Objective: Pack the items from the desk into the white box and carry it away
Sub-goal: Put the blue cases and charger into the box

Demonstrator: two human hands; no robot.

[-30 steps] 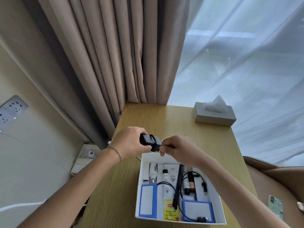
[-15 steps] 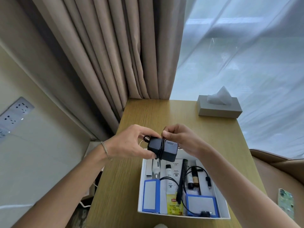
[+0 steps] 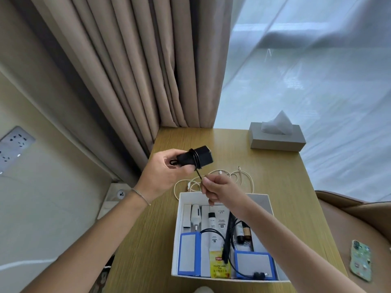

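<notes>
My left hand (image 3: 163, 176) grips a black power adapter (image 3: 196, 158) with its thin black cord wound round it, held above the wooden desk (image 3: 275, 176). My right hand (image 3: 220, 188) pinches the loose end of that black cord (image 3: 198, 174) just below the adapter. Under my right forearm lies the open white box (image 3: 264, 199), holding blue-edged packets, a yellow tea sachet (image 3: 219, 266), tubes, a black comb and a black cable. A beige cable (image 3: 243, 176) lies coiled on the desk behind the box.
A grey tissue box (image 3: 275, 138) stands at the desk's far right corner. Beige curtains (image 3: 137, 70) hang behind the desk, sheer curtain to the right. A brown chair with a phone (image 3: 360, 263) on it is at right. Wall sockets (image 3: 14, 144) at left.
My left hand lifted the adapter up and turned it. My right hand left the adapter's body, dropped lower and now pulls the cord's end taut.
</notes>
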